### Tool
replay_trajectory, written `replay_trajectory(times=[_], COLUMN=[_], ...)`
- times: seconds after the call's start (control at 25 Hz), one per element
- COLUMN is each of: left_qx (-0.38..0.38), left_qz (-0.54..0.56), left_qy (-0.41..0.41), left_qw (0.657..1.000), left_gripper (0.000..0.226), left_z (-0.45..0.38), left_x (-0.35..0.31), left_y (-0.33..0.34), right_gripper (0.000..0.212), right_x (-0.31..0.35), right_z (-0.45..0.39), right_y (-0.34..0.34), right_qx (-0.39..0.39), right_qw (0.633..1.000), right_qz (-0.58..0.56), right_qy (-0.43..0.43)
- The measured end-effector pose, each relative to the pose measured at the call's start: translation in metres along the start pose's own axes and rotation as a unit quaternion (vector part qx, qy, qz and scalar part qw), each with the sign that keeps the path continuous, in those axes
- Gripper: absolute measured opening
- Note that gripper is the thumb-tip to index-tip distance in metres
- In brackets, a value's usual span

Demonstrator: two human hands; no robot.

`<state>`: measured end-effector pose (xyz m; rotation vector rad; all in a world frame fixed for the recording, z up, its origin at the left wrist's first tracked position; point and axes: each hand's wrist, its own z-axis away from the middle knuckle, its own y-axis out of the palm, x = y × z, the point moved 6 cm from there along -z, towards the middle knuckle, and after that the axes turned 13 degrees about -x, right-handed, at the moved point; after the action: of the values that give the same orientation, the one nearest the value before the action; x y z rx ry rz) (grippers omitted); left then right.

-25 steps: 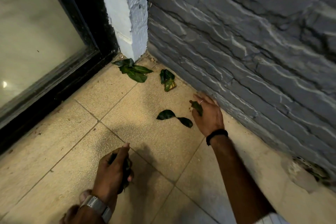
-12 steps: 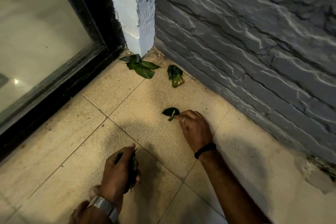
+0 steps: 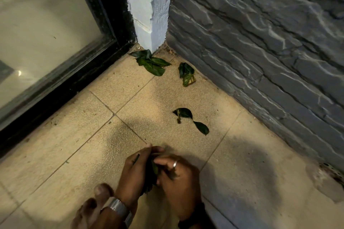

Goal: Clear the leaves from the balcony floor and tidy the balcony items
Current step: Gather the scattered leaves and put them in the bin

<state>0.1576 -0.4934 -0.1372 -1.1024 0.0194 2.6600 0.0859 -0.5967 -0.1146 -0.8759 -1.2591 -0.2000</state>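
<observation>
Low over the tiles [image 3: 251, 163], both hands meet: the left hand [image 3: 135, 171] grips a dark green bunch [image 3: 153, 170] of leaves, standing roughly upright in the fist, and the right hand [image 3: 178, 176] pinches it too. Ahead lies a glossy leaf pair [image 3: 190, 119], its long axis running toward the stone wall [image 3: 260, 42]. Two more clusters sit by the corner.

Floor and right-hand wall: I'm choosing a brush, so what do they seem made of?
Floor: beige tiles, likely ceramic or stone, matt and grainy, with thin grout lines. Wall: grey split-face stone or cladding, judging by its rough, layered ridges.
</observation>
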Motion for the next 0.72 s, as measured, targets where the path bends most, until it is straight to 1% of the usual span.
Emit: replay_trajectory(times=[0.04,0.12,0.16,0.2,0.24,0.32,0.4,0.48,0.52,0.6,0.68,0.72], left_qx=[-0.011,-0.056,-0.086,-0.115,-0.140,-0.170,-0.184,-0.184,-0.180,-0.167,-0.157,-0.156], left_qz=[-0.011,-0.021,-0.029,-0.040,-0.048,-0.050,-0.045,-0.034,-0.028,-0.015,-0.008,-0.003], left_qy=[-0.008,-0.014,-0.006,0.004,0.010,0.013,0.017,0.009,0.003,-0.010,-0.016,-0.017], left_qw=[1.000,0.998,0.996,0.993,0.989,0.984,0.982,0.982,0.983,0.986,0.987,0.988], left_gripper=[0.045,0.052,0.052,0.051,0.050,0.049,0.049,0.047,0.046,0.045,0.044,0.044], left_z=[-0.001,-0.005,-0.007,-0.010,-0.013,-0.015,-0.015,-0.014,-0.014,-0.013,-0.013,-0.013], left_x=[0.004,0.008,0.008,0.007,0.007,0.005,0.003,0.003,0.003,0.003,0.001,-0.001], left_y=[-0.002,-0.013,-0.021,-0.028,-0.035,-0.044,-0.048,-0.050,-0.052,-0.054,-0.057,-0.059], right_gripper=[0.032,0.033,0.030,0.028,0.026,0.024,0.027,0.035,0.037,0.029,0.024,0.023], right_x=[0.005,0.015,0.019,0.023,0.024,0.017,0.007,-0.016,-0.029,-0.040,-0.037,-0.032], right_z=[0.006,0.007,-0.001,-0.017,-0.043,-0.112,-0.185,-0.236,-0.249,-0.252,-0.244,-0.242], right_y=[0.008,0.016,0.015,0.011,0.004,-0.010,-0.013,-0.006,-0.002,-0.001,-0.011,-0.018], right_qx=[0.023,0.095,0.121,0.119,0.085,-0.009,-0.069,-0.071,-0.061,-0.054,-0.060,-0.064], right_qw=[1.000,0.995,0.992,0.992,0.996,0.997,0.979,0.950,0.942,0.938,0.953,0.965], right_qz=[-0.010,-0.031,-0.036,-0.031,-0.014,0.048,0.155,0.271,0.300,0.309,0.254,0.215], right_qy=[0.009,0.029,0.019,0.000,-0.022,-0.062,-0.112,-0.138,-0.137,-0.150,-0.153,-0.135])
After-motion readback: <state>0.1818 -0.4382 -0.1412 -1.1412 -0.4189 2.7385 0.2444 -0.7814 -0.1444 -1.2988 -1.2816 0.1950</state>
